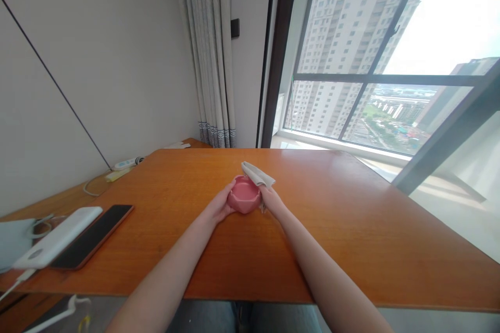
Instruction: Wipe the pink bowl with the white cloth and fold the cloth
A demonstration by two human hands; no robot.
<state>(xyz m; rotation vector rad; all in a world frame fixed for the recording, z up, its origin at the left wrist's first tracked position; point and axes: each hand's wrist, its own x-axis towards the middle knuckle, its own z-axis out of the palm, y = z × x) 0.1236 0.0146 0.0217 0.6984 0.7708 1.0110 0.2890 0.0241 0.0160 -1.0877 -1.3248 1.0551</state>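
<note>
A small pink bowl (245,199) with a wavy rim is held over the middle of the wooden table, its opening tipped up toward me. My left hand (222,205) wraps the bowl's left side, fingers closed on it. On the opposite side, my right hand (269,199) is closed on a pale grey cloth (258,174), pressing it against the bowl's wall. The cloth sticks out past the far rim, and a bit of it hangs below the right hand. Most fingertips of the right hand are hidden by the cloth and bowl.
On the left of the table (336,229) lie a phone (94,237) with a dark screen and a white power bank (58,237) with a cable plugged in. Farther back are a power strip (125,164) and a yellow item (117,175). A large window (367,79) stands beyond.
</note>
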